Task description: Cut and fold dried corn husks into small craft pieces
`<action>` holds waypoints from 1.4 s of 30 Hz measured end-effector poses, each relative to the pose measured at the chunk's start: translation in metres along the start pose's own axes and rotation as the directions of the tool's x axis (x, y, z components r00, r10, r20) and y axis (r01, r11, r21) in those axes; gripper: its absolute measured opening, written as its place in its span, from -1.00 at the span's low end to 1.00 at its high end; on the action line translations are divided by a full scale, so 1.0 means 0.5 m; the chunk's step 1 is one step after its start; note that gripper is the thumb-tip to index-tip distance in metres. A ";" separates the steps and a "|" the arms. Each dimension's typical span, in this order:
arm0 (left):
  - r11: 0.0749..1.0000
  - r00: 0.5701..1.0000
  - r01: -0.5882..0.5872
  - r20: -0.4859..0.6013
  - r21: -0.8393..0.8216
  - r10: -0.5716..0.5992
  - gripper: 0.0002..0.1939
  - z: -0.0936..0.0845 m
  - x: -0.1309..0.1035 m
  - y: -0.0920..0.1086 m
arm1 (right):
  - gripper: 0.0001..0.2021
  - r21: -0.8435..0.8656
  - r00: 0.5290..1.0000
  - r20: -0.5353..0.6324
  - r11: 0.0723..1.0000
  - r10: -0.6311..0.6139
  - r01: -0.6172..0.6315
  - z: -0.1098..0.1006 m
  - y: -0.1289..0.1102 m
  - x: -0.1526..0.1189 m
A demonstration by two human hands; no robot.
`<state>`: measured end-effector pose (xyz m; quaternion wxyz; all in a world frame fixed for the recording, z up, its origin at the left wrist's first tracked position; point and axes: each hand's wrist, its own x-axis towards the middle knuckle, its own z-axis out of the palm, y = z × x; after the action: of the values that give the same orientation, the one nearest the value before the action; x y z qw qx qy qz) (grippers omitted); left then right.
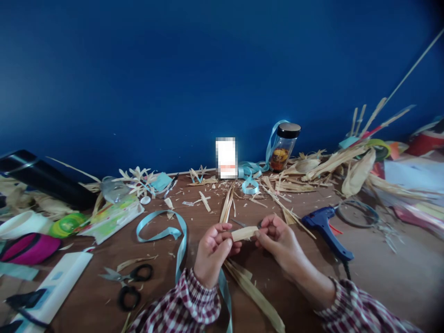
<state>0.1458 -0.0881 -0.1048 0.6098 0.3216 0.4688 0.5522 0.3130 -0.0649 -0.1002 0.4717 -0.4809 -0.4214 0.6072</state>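
A short pale strip of dried corn husk [244, 233] is stretched between my two hands above the table. My left hand [213, 252] pinches its left end between thumb and fingers. At the other end, the thumb and forefinger of my right hand [279, 243] close on the strip. Below them a longer husk piece [255, 291] lies on the wood, and a bundle of husk strips [228, 206] lies just beyond. Light blue ribbon [181, 249] curls to the left of my left hand. A blue glue gun [326, 231] rests on its side to the right of my right hand.
Black-handled scissors [128, 280] and a white power strip [57, 291] lie at the left. A black cylinder [52, 178] leans at the back left. Near the blue wall stand a lidded jar [284, 148] and a bright pixelated object [227, 157]. Husk scraps litter the table.
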 end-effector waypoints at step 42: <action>0.965 0.992 -0.057 0.119 0.257 0.027 -0.58 0.013 -0.009 0.019 | -0.76 -0.050 0.961 0.277 0.999 0.002 0.012 0.011 0.002 -0.020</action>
<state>0.1483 -0.0898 -0.0931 0.5764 0.4400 0.4943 0.4794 0.3084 -0.0750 -0.0983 0.3972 -0.4023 -0.4998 0.6561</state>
